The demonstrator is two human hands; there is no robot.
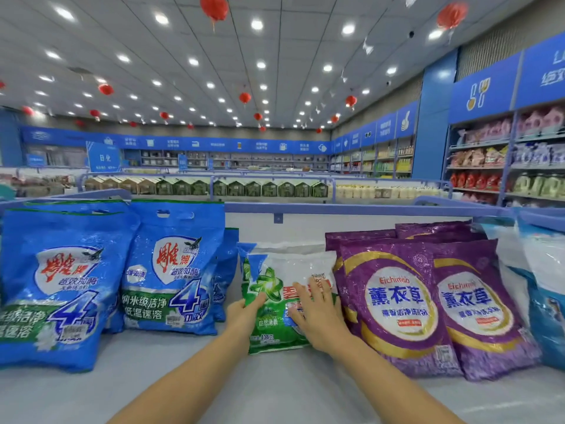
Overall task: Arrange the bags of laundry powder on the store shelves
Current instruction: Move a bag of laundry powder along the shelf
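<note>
Head view shows the green-and-white bag of laundry powder standing on the pale shelf, tilted back against another light-coloured bag just behind it, and everything else is best placed from it. The left hand holds its left edge, thumb on the front and the other fingers hidden behind. The right hand lies open on its front with fingers spread flat, pressing rather than gripping. Just to the right of the bag, touching or overlapping its edge, stand the purple bags. To its left there is a gap of bare shelf, and beyond that the big blue bags with a smaller blue bag tucked behind them. The main risk, as I judge it, is the bag slumping once the hands leave: it is soft, smaller than its neighbours, and has nothing to lean on at its left, so it could tip sideways into that gap or slide forward on what looks like a smooth shelf. A hard push from the flat right hand could shove the bag behind it out of line. It could also nudge the nearest purple bag, which already leans. A pull on only the left edge could twist the bag so its front no longer faces out.
</note>
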